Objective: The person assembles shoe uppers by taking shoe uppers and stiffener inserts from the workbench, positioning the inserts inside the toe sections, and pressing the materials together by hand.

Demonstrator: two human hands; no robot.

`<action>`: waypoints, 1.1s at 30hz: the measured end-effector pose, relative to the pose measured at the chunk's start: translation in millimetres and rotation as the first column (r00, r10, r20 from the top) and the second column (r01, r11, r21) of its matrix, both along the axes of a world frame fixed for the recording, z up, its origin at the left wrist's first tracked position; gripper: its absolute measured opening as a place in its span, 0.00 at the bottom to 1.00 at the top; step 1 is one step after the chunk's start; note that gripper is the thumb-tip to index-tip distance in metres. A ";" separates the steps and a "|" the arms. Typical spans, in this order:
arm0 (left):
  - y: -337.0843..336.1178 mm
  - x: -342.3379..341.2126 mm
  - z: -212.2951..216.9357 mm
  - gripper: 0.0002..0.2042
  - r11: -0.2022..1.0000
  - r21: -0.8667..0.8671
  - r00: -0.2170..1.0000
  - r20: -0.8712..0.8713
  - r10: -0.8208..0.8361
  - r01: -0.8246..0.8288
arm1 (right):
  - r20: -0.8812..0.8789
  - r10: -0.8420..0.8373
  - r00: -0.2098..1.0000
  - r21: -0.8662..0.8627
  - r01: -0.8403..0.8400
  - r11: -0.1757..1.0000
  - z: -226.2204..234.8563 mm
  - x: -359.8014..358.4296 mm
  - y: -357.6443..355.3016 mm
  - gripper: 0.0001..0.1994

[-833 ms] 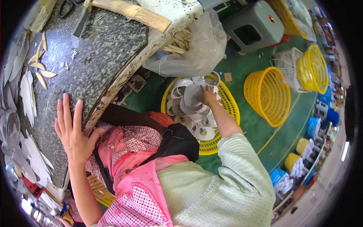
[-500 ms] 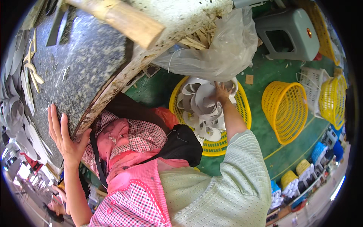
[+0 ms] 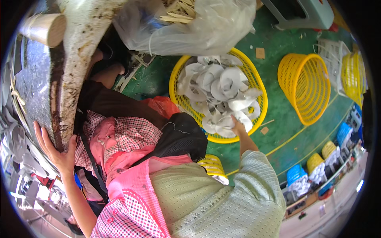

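Observation:
My left hand (image 3: pixel 59 156) lies with fingers spread on the edge of the grey speckled stone worktop (image 3: pixel 37 83). On the floor to the right stands a yellow plastic basket (image 3: pixel 260 81) heaped with curled white strips, thin and smooth like sheet material. My right hand (image 3: pixel 239 129) reaches down to the near side of this heap. Its fingers close on a white curled strip (image 3: pixel 225 129) there, and some of the fingertips are hidden among the pieces. Other white curled strips (image 3: pixel 226 85) are piled behind it.
A clear plastic bag (image 3: pixel 190 37) with pale slivers sits beyond the basket. An orange-yellow basket (image 3: pixel 305 87) lies tipped at the right, near a grey stool (image 3: pixel 305 14). A wooden handle end (image 3: pixel 45 29) juts over the worktop. Several filled baskets line the far right.
My right hand has moved from the far side of the heap to its near side. The view has shifted, showing more of the basket. My left hand stays on the worktop edge.

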State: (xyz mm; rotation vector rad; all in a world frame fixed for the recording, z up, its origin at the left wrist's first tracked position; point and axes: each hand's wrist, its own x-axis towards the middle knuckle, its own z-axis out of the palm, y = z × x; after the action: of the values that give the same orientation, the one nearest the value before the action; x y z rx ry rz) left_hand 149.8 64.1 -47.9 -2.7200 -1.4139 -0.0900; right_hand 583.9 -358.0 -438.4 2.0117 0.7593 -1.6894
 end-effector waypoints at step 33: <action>-13.6 8.1 6.9 0.40 0.997 0.071 0.994 -0.108 -0.021 0.029 | -0.606 -0.794 -0.055 0.254 0.932 -0.258 -94.6 -201.7 361.4 0.20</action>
State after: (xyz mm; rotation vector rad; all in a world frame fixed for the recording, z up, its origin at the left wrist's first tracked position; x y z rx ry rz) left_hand 157.9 50.5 -41.0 -2.6419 -1.3220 0.0029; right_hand 382.2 3.4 -533.0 3.4196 -0.7078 -2.6553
